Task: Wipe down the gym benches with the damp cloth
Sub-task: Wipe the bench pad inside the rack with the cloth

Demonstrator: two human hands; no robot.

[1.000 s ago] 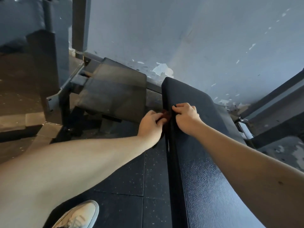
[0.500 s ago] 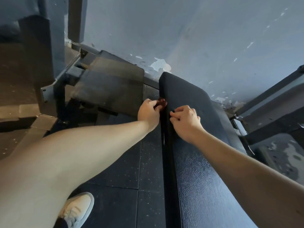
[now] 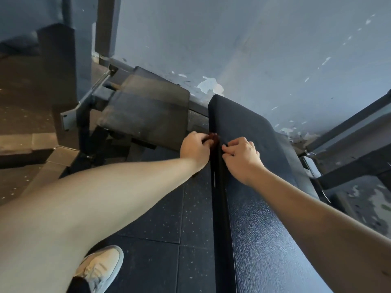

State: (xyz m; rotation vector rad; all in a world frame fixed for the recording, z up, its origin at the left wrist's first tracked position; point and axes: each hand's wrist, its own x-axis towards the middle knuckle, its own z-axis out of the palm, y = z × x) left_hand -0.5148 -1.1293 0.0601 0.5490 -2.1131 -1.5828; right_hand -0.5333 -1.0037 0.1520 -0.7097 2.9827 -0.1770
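The grey painted wall (image 3: 264,49), its paint flaking in white patches, fills the upper right of the frame. Black speckled rubber floor tiles (image 3: 165,208) cover the lower centre. On them stands the long black bench with a grained vinyl pad (image 3: 264,229), running from the lower right up to the wall. In the upper centre, left of it, sits a second, squarer dark pad (image 3: 148,111) that looks dusty to us.

Our left hand (image 3: 195,149) is at the long bench's left side edge, its fingers curled around the dark red bunched cloth (image 3: 212,138), which presses against that edge. Our right hand (image 3: 243,159) rests on the pad top just beside it, fingers curled under. We cannot tell whether they pinch anything. A pale sneaker (image 3: 99,269) shows at the bottom left.

We judge the wiping to be partway through. The cloth is working the side edge near the far end. The near pad shines, but we cannot say whether from damp or light. The dusty pad seems still to be done.

A second ago our two hands met over the cloth. Now they are apart and only the left holds it.
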